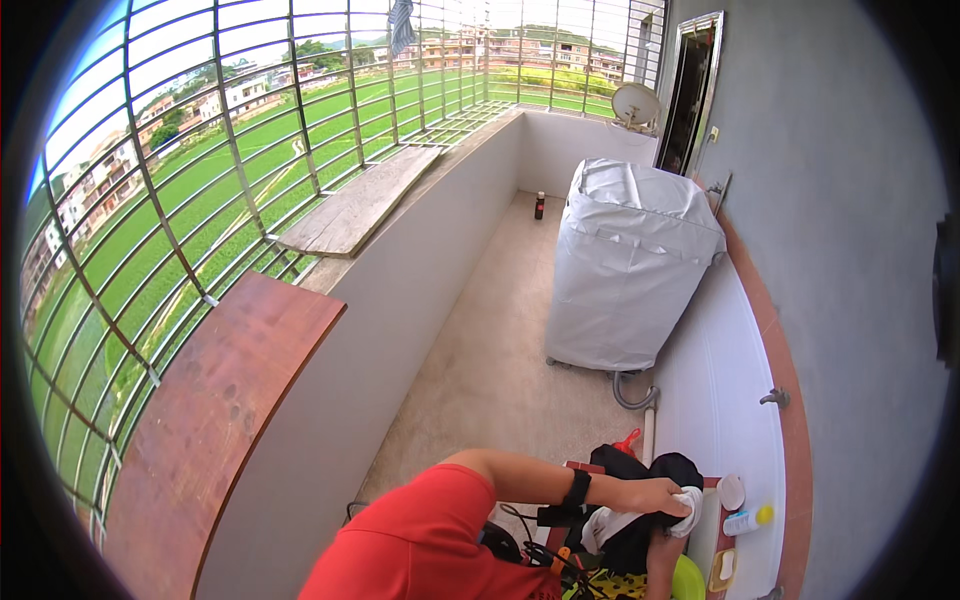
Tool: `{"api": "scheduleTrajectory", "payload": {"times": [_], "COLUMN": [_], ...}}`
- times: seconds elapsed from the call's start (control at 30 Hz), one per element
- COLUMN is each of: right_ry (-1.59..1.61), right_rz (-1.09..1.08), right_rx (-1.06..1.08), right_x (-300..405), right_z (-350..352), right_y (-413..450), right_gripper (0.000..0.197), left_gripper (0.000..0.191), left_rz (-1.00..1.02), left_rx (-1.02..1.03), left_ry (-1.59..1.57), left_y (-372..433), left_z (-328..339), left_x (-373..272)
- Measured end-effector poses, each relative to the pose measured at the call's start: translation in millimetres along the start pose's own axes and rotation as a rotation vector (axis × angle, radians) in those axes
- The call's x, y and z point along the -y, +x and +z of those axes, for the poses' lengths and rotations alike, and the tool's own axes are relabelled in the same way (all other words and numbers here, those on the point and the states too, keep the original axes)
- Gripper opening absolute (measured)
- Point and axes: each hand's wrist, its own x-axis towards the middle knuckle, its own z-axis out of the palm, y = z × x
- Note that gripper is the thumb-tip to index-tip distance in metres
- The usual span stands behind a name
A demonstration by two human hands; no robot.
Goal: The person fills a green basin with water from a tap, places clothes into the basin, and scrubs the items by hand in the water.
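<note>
My left hand (656,498) reaches across from the left, with a black strap around its forearm. Its fingers are closed on a bunched white cloth (691,510). Just below, my right hand (664,546) comes up from the bottom edge and grips the same bundle from underneath, its fingers mostly covered by fabric. Black cloth (626,546) hangs around both hands and spreads to the left, so I cannot tell whether black and white belong to one garment. A lime-green basin (688,577) shows beside my right forearm, partly hidden.
On the tiled ledge at right are a round white container (730,493), a bottle with a yellow cap (744,520) and a soap dish (723,568). A covered appliance (626,277) stands ahead. A tap (775,398) juts from the wall. Black cables (536,555) hang near my body.
</note>
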Motion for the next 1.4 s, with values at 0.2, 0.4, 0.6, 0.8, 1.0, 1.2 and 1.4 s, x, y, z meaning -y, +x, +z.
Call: {"api": "scheduleTrajectory", "payload": {"times": [0.2,0.4,0.6,0.8,1.0,1.2,1.4], "right_ry": [0.625,1.037,1.087,1.148,0.482,-0.057,0.325], "right_rz": [0.627,0.481,0.509,0.558,0.552,-0.037,0.139], "right_rx": [0.029,0.091,0.159,0.130,0.072,-0.297,0.209], "right_x": [22.2,27.9,67.0,97.5,6.2,-4.2,67.3], "right_z": [-30.9,-34.3,-46.9,-54.8,-48.2,-25.8,-31.8], "right_y": [5.9,7.3,4.2,10.0,16.0,7.2,0.2], "right_gripper": [0.034,0.036,0.037,0.035,0.026,0.023,0.028], "left_gripper": [0.058,0.066,0.041,0.047,0.051,0.056,0.053], "left_rz": [-0.009,0.050,0.079,0.004,-0.345,0.017,0.355], "left_rx": [-0.022,-0.321,-0.263,-0.001,0.361,0.040,0.226], "left_ry": [0.300,0.826,1.128,0.787,-0.388,-0.130,0.702], "left_y": [0.1,-8.2,6.5,14.1,-4.0,1.8,15.8], "left_z": [-24.1,-23.3,-44.5,-49.0,-35.0,-31.6,-29.9], "left_x": [4.0,23.6,56.2,59.3,13.4,37.0,59.9]}}
